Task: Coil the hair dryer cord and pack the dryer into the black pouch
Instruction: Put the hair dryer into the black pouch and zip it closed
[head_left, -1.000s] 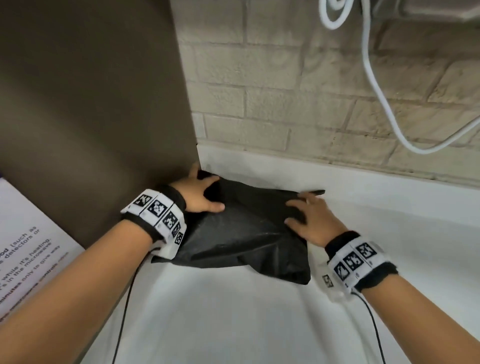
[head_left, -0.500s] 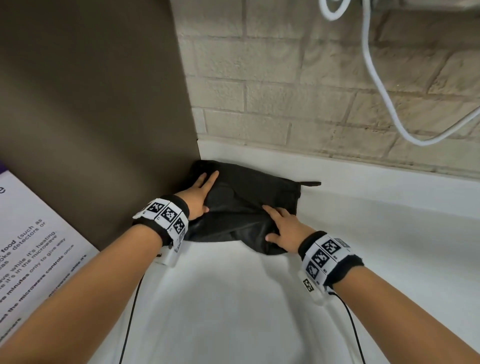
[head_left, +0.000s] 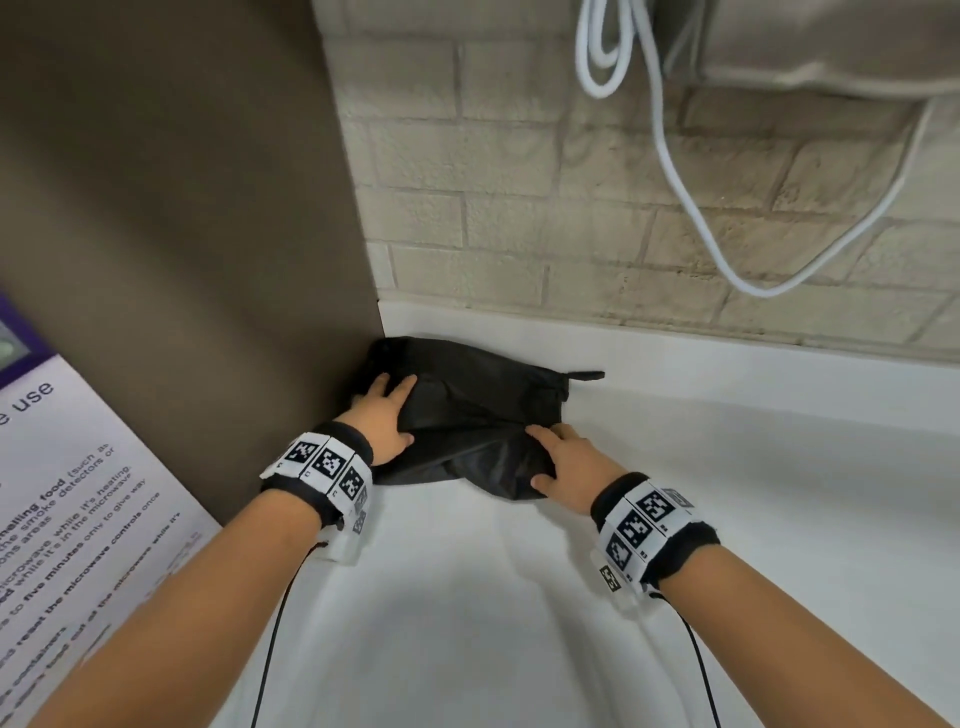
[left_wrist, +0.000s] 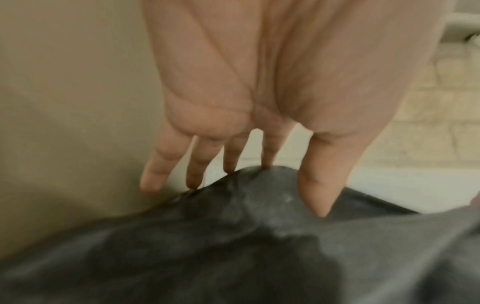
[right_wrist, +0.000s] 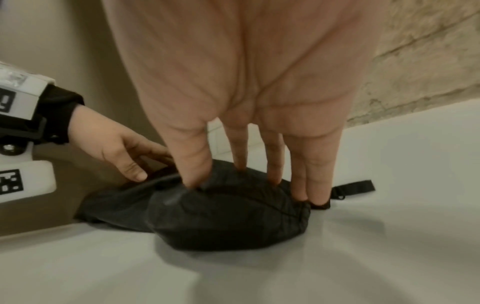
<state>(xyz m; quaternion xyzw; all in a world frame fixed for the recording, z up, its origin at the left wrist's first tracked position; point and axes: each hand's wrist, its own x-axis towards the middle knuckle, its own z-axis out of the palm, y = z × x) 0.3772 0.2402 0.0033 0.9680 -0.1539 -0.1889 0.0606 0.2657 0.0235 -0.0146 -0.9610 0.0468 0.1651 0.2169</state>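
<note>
Both hands are down on the black pouch (head_left: 483, 415), which lies on the white bench (head_left: 727, 519) at the centre of the head view, its left end tucked into the corner where the brown panel (head_left: 182, 234) meets the brick wall (head_left: 519, 208). The left hand (head_left: 384, 415) lies over the pouch's left end, grip released, fingers (left_wrist: 197, 164) straight and spread, tips touching the fabric right beside the panel. The right hand (head_left: 566, 460) covers the lower right bulge of the pouch, its grip released too: in the right wrist view the fingers (right_wrist: 272, 156) run straight down, tips pressing into the crumpled fabric (right_wrist: 221, 216), nothing curled round it. The pouch sits under and between the two hands, bulging, its contents hidden from every view. A short black pull tab (head_left: 584, 375) sticks out of the pouch's right end, flat on the bench, clear of both hands. At the upper right of the head view a white cable (head_left: 670, 156) loops down in front of the wall.
</note>
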